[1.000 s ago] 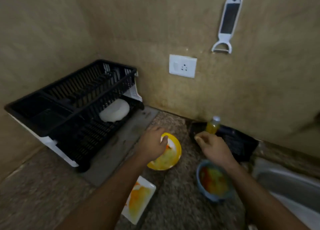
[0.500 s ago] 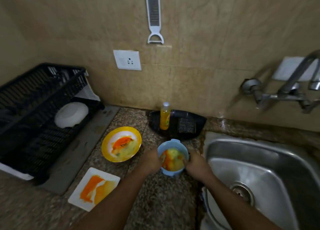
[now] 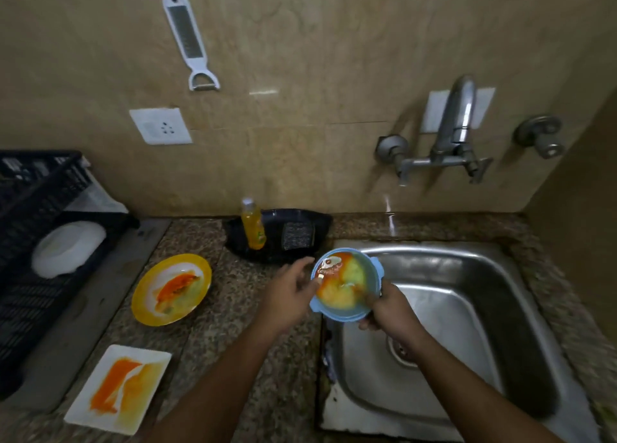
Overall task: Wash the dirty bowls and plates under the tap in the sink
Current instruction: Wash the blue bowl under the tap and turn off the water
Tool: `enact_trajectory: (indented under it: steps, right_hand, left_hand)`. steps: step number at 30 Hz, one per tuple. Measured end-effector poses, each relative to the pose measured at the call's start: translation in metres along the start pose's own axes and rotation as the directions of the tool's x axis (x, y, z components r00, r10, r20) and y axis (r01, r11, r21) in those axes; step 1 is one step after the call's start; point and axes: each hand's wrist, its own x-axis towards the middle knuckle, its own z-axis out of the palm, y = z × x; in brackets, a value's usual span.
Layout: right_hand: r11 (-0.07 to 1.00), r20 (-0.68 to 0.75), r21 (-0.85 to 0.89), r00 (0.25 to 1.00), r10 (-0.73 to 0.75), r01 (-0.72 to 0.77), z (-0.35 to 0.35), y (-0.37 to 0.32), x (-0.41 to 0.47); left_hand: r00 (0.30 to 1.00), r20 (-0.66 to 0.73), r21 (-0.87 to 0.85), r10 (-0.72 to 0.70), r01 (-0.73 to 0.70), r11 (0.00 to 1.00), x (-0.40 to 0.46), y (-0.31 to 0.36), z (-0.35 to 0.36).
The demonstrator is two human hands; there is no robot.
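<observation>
Blue bowl [image 3: 345, 287] at frame center, held up over the left edge of the steel sink [image 3: 467, 325], tilted so its inside faces the camera. Inside is smeared with orange, red and yellow-green residue. Right hand [image 3: 390, 312] grips the bowl's lower right rim, fingers curled around it, thumb on the inner side. Left hand [image 3: 290, 292] is at the bowl's left rim, thumb tip touching the edge, other fingers loosely extended behind toward the upper left; whether they touch the bowl, cannot tell.

Sink fills the lower right of the frame, drain [image 3: 400, 351] partly hidden behind the right wrist. Tap [image 3: 454, 132] is mounted on the wall at upper right, spout blurred. A separate round valve [image 3: 541, 135] sits on the wall further right.

Round yellow plate [image 3: 172, 289] lies flat on the speckled counter [image 3: 233, 342] at center left, with orange and pale green smears. White rectangular plate [image 3: 118, 387] lies at lower left, streaked orange and yellow. The two plates are apart from each other and from the bowl.

Black tray [image 3: 300, 222] sits against the wall just above the bowl, holding an upright bottle of yellow liquid [image 3: 253, 225] and a dark scrub pad [image 3: 297, 235]. Black dish rack [image 3: 36, 242] at far left edge, a white dish [image 3: 68, 249] resting in it. On the wall: white socket [image 3: 161, 126] at upper left, white grater-peeler [image 3: 190, 40] hanging above it.
</observation>
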Motion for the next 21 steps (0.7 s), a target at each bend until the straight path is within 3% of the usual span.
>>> enact_trajectory:
  steps: [3, 6, 8, 9, 11, 12, 14, 21]
  right_hand:
    - [0.993, -0.015, 0.113, 1.0, 0.012, -0.01, -0.032, 0.005, -0.005]
    - [0.995, 0.039, 0.104, 0.999, -0.002, -0.002, -0.065, 0.003, -0.007]
    - [0.999, 0.068, 0.051, 0.998, 0.006, -0.01, -0.093, -0.003, -0.007]
    - [0.999, 0.01, 0.045, 1.0, -0.004, 0.003, -0.109, -0.006, -0.003]
    - [0.993, -0.259, 0.064, 0.962, -0.082, 0.101, -0.144, -0.015, 0.01]
    - [0.986, -0.406, 0.01, 0.902, -0.148, 0.166, -0.161, -0.023, 0.018]
    - [0.968, -0.534, -0.148, 0.808, -0.249, 0.2, -0.191, -0.041, 0.039]
    - [0.835, -0.421, -0.53, 0.81, -0.409, 0.146, -0.229, -0.096, 0.105]
  left_hand:
    - [0.982, 0.158, -0.382, -0.105, 0.158, 0.91, 0.003, 0.033, 0.036]
    - [0.982, 0.133, -0.593, -0.137, 0.19, 0.783, 0.008, 0.071, 0.069]
    - [0.994, 0.026, -0.567, -0.111, 0.106, 0.817, 0.014, 0.088, 0.082]
    - [0.995, -0.02, -0.531, -0.095, 0.07, 0.845, 0.017, 0.095, 0.085]
    - [0.997, -0.06, -0.484, -0.051, 0.016, 0.875, 0.024, 0.109, 0.09]
    - [0.998, -0.065, -0.481, -0.029, -0.006, 0.877, 0.027, 0.118, 0.092]
    - [0.998, -0.059, -0.471, -0.006, -0.023, 0.882, 0.035, 0.133, 0.099]
    - [0.993, 0.108, -0.467, -0.049, 0.094, 0.879, 0.069, 0.146, 0.125]
